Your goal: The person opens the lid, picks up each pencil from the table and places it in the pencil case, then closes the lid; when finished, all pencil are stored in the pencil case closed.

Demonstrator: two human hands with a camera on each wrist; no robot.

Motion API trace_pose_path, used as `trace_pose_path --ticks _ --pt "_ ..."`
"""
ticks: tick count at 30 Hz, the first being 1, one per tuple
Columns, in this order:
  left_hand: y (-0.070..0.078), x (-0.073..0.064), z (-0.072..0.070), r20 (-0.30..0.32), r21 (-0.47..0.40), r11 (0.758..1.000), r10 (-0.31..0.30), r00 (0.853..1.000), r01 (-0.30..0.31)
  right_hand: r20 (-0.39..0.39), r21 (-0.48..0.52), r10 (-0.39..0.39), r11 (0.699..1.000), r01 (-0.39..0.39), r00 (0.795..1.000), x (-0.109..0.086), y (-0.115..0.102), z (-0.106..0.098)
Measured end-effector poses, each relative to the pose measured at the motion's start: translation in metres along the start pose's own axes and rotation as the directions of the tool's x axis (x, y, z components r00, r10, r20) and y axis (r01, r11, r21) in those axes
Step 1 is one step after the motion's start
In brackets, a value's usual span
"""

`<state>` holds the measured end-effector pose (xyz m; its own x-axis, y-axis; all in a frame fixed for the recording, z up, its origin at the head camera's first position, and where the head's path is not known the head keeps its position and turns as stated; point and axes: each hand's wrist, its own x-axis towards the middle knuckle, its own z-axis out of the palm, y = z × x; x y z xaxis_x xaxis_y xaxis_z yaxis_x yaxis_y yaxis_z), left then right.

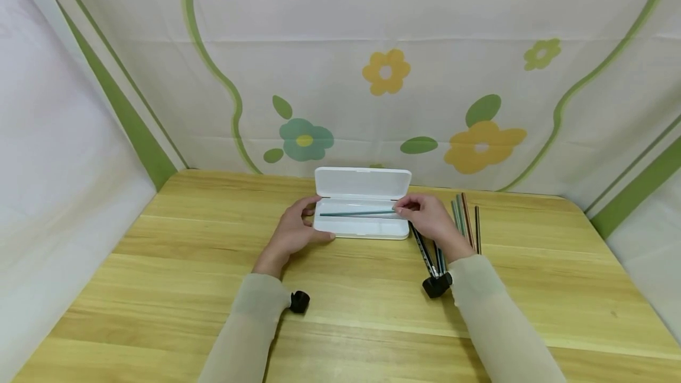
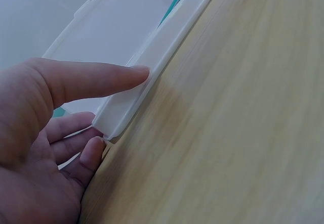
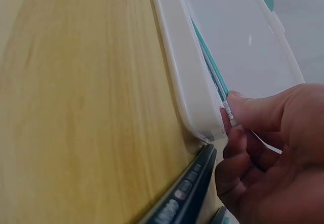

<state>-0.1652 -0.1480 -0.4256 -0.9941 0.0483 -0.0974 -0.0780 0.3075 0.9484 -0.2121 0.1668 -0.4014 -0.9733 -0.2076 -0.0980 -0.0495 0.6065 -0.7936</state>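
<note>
A white pencil case [image 1: 367, 229] lies on the table with its lid [image 1: 363, 182] raised at the back. My left hand [image 1: 291, 230] holds its left end, fingers against the end wall. In the left wrist view, the left thumb [image 2: 101, 80] extends along the front wall. My right hand [image 1: 430, 217] pinches a teal pencil [image 1: 356, 213] by its pale, eraser-like end, between thumb and fingers. The pencil stretches lengthwise over the case's inside; whether it touches the bottom cannot be told. In the right wrist view, a second, darker pencil shaft [image 3: 214, 77] appears alongside it.
Black pencils [image 1: 422, 250] lie close to the case's right front corner, partly under my right wrist. Several more pencils [image 1: 467, 217], teal, reddish and dark, lie to the right of that hand. A flower-printed curtain [image 1: 340, 64] hangs behind the wooden table [image 1: 362, 324].
</note>
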Motion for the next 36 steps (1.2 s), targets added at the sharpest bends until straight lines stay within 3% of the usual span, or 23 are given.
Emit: trace_pose_path --ticks 11,17,36 --pt "0.000 0.000 0.002 -0.003 -0.004 1.000 -0.004 1.000 0.004 0.005 -0.027 -0.049 0.998 0.049 0.999 0.003 0.000 0.006" --pt "0.001 0.000 0.001 -0.006 -0.009 1.000 0.001 1.000 -0.001 -0.014 -0.089 -0.070 0.994 0.069 0.997 0.003 -0.001 0.009" --pt "-0.001 -0.001 0.001 -0.006 -0.006 1.000 0.003 1.000 -0.003 -0.038 -0.145 -0.060 0.988 0.054 0.997 0.002 -0.003 0.012"
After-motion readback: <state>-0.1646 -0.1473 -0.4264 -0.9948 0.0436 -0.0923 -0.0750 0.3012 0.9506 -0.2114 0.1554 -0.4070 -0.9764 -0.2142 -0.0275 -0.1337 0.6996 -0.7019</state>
